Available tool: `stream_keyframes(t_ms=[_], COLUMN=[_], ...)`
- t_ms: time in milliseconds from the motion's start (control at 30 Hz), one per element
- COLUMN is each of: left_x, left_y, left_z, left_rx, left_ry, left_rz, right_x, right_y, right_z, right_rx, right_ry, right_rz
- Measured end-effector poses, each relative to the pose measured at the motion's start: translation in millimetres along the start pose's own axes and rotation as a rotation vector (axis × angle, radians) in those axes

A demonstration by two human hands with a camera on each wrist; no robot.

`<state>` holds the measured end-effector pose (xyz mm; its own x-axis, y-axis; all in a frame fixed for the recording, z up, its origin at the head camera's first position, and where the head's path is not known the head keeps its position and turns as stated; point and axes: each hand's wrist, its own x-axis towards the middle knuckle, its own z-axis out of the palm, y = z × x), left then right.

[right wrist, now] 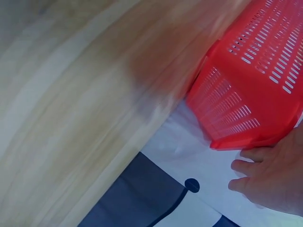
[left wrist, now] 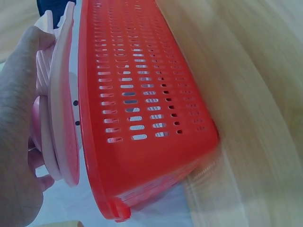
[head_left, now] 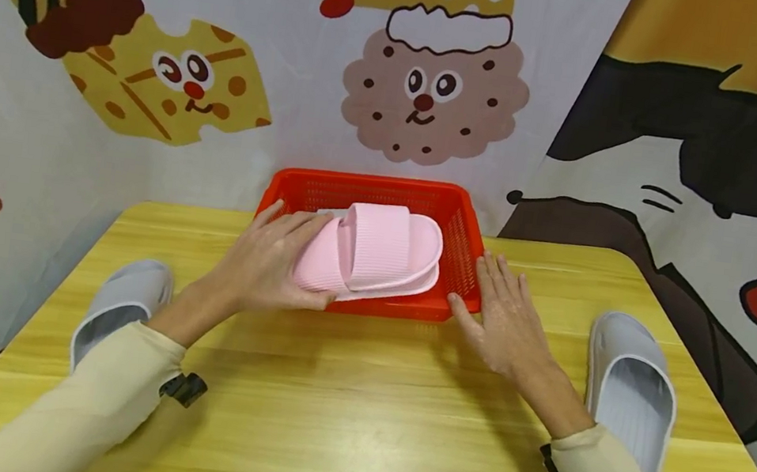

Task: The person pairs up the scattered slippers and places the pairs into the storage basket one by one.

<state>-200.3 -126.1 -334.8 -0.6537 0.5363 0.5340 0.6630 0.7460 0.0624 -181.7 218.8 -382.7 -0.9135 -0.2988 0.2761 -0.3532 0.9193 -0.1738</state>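
Nearest, pale sleeves (head_left: 76, 404) are reaching over a wooden table (head_left: 354, 424) between two grey clogs (head_left: 630, 397). Beyond, I am seeing the left hand (head_left: 267, 265) gripping pink slippers (head_left: 380, 248) just above a red basket (head_left: 371, 179), and the right hand (head_left: 506, 325), fingers outstretched, resting beside its right end. I am judging this as carrying slippers over the rim, inward or outward unclear; the next move is seemingly calling for a steady grip. Behind, cartoon-printed cloth (head_left: 572, 22) is hanging.

cartoon-printed cloth (head_left: 303, 98) behind yellow wood-grain table (head_left: 351, 440)
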Motion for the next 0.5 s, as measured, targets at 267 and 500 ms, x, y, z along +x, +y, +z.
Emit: stream_keyframes(t_ms=[267, 500], left_x=[6.2, 11.7], left_y=[-7.8, -15.7], left_z=[4.3, 8.8], left_rx=[0.013, 0.009], left_ry=[0.008, -0.025], left_rz=[-0.009, -0.051], right_x=[-1.1, -1.0], right_y=[-1.1, -1.8], right_z=[-1.2, -1.6], right_rx=[0.015, 0.024], right_ry=[-0.012, -0.023], right_rz=[0.005, 0.014])
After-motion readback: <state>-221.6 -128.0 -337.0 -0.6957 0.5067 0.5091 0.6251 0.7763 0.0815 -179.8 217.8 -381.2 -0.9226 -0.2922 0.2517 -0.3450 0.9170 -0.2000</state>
